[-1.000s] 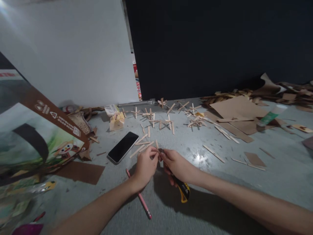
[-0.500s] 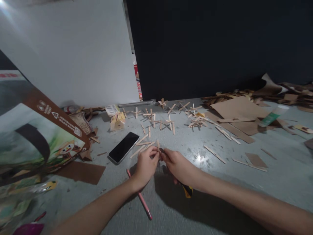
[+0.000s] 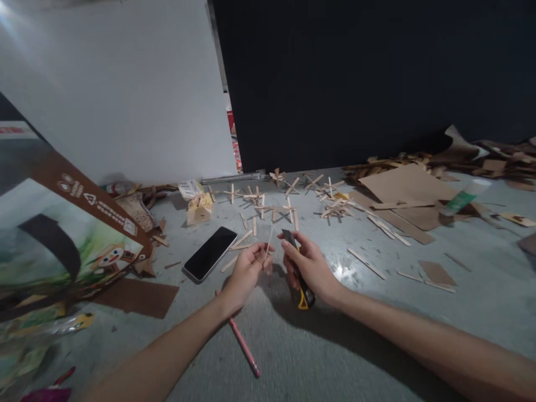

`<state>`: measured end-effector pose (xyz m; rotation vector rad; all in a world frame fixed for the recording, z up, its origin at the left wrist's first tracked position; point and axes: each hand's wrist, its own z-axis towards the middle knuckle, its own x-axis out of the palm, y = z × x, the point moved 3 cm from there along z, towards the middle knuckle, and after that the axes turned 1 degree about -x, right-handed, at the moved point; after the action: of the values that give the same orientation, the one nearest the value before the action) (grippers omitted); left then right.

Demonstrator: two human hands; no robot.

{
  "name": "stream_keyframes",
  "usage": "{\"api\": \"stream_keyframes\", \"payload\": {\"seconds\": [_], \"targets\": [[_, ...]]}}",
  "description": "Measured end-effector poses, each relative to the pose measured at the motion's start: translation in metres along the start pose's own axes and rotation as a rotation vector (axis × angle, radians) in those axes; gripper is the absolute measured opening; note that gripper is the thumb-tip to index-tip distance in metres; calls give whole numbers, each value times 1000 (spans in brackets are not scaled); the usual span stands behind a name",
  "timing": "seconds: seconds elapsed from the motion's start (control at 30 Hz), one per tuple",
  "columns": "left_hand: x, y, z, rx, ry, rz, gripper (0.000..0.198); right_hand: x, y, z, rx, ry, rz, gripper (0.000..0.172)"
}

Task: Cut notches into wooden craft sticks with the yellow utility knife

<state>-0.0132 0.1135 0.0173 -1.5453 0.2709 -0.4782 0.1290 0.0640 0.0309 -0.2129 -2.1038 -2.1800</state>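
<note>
My left hand [image 3: 248, 274] is closed on a thin wooden craft stick [image 3: 269, 241], which stands up from the fingertips, blurred by motion. Across a small gap, my right hand [image 3: 309, 262] is wrapped round a yellow and black utility knife [image 3: 305, 297]; its dark front end points up and away from me. A pink pencil [image 3: 244, 345] lies on the table below my left wrist. Beyond the left hand are a few loose craft sticks [image 3: 242, 239] and a black-screened phone [image 3: 210, 254].
Several crossed-stick pieces [image 3: 288, 207] stand across the back of the grey table [image 3: 318, 357]. Cardboard sheets [image 3: 408, 187] and a glue stick [image 3: 467, 196] lie at the right. A printed box [image 3: 90, 223] leans in at the left, with scraps around it.
My hands have drawn apart. The right hand with the knife has turned, so more of the knife shows. My left hand has tilted the craft stick and shifted slightly left.
</note>
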Motion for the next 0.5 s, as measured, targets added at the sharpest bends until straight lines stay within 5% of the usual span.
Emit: {"api": "stream_keyframes", "payload": {"seconds": [0.23, 0.37, 0.5], "targets": [[18, -2, -9, -176, 273, -115, 20, -8, 3, 4, -59, -14, -53, 46], [15, 0, -9, -147, 248, -134, 33, -8, 4, 4, -89, -51, -60, 47], [13, -2, -13, -41, 216, 84, 39, -9, 5, 6, -99, -68, -63, 44]]}}
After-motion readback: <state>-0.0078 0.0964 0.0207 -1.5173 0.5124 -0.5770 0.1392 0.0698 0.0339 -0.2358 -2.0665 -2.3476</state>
